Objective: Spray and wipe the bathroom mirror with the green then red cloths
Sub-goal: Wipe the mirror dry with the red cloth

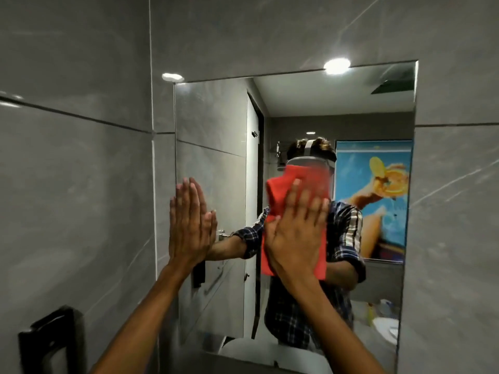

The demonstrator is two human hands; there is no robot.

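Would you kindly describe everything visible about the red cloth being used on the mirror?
The red cloth looks like soft, plain fabric, folded or bunched rather than spread flat. It is pressed against the glass of the mirror, near its middle, under the open palm and spread fingers of the right hand. Its top bulges above the fingertips, slightly blurred, and a straight lower edge hangs beneath the wrist. The left hand is apart from it, flat at the mirror's left edge.

Red cloth [280, 190] flat against mirror [216, 163]
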